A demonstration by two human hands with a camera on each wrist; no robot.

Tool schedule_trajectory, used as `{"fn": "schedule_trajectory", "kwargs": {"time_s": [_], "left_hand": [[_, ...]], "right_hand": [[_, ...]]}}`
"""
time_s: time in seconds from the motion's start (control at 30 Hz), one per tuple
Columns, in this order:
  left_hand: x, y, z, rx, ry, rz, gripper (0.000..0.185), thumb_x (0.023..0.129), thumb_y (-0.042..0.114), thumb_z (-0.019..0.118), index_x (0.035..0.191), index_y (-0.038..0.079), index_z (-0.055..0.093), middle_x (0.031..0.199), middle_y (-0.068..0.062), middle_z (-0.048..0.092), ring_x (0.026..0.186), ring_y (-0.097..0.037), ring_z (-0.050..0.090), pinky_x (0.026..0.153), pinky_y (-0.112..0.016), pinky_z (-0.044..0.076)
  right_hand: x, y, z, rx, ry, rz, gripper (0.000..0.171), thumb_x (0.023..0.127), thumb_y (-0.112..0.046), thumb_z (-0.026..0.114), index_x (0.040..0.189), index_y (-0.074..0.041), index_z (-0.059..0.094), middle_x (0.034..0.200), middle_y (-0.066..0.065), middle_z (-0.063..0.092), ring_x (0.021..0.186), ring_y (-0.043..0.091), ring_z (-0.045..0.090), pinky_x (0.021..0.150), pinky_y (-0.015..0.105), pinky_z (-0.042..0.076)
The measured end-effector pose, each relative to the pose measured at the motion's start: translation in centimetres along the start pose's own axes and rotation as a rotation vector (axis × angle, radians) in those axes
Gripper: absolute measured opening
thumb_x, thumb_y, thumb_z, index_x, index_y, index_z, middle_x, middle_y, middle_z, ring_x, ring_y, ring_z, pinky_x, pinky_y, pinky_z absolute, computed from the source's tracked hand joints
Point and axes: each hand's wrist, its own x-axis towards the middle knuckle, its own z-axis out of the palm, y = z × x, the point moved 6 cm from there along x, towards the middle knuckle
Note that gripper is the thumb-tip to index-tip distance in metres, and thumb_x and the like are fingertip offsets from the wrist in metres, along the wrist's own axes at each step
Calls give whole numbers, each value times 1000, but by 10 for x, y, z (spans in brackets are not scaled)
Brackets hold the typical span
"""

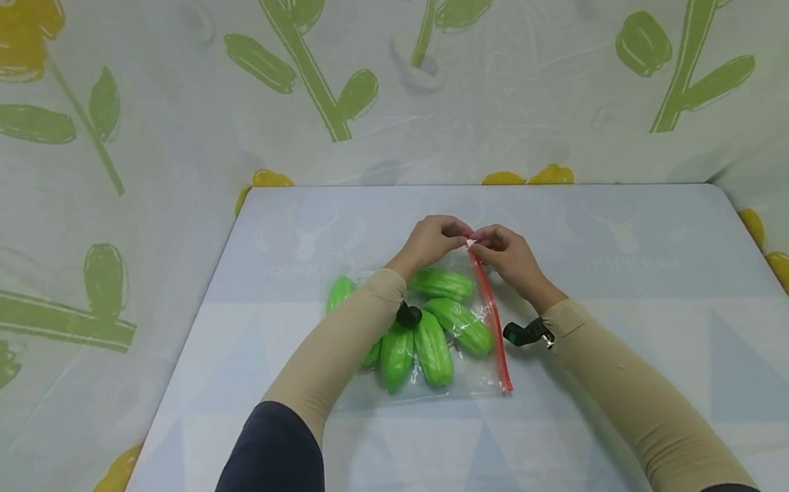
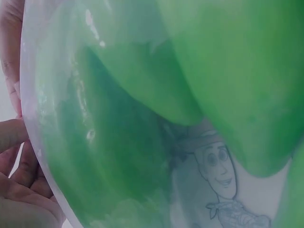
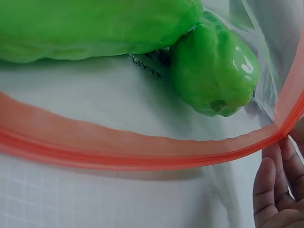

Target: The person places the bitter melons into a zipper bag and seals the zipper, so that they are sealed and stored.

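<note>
A clear zip bag lies on the table with several green, ridged, elongated vegetables inside. Its red zip strip runs along the right side. At the strip's far end, my left hand pinches the bag's corner. My right hand grips the strip right beside it, the fingertips of both nearly meeting. A small white piece shows between them. In the right wrist view the red strip curves toward fingers at the right edge. Clear film covers the vegetables in the left wrist view.
The pale table carries a blue triangle pattern and faint printing. A curtain with green leaves and yellow flowers stands behind and around it. Dark wrist cameras sit on both wrists, the left one over the bag.
</note>
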Motion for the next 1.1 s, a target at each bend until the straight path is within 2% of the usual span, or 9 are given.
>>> {"fn": "schedule_trajectory", "kwargs": {"time_s": [0.1,0.4,0.6,0.87,1.1], "left_hand": [[0,1,-1,11,4,-11,16,91,17,61,104,16,69,102,4,67,98,-10,59,82,-24,48],[1,6,-1,76,30,-10,17,91,18,61,104,15,71,103,3,68,100,-11,60,83,-24,48],[1,9,-5,77,44,-4,17,91,17,61,104,15,71,103,3,69,102,-12,60,86,-24,47],[2,7,-11,60,60,-9,19,91,14,61,106,14,71,103,3,69,101,-11,60,85,-23,48],[3,6,-12,59,68,-10,19,91,14,60,106,14,71,104,3,69,100,-11,60,85,-23,48]], "right_hand": [[2,4,0,-1,2,15,36,85,-35,67,110,-10,60,99,7,62,85,17,58,72,30,52],[3,3,-2,11,-17,54,36,85,-35,67,108,-9,60,99,7,62,87,17,59,76,31,53],[1,2,-3,2,-16,80,36,84,-35,68,108,-9,60,99,6,62,86,16,60,76,32,52],[-4,2,0,-16,-66,76,34,85,-31,68,108,-7,60,96,7,63,85,19,61,75,34,49],[-12,5,1,-49,-72,95,29,85,-32,67,105,-12,60,96,6,63,85,19,61,73,29,49]]}}
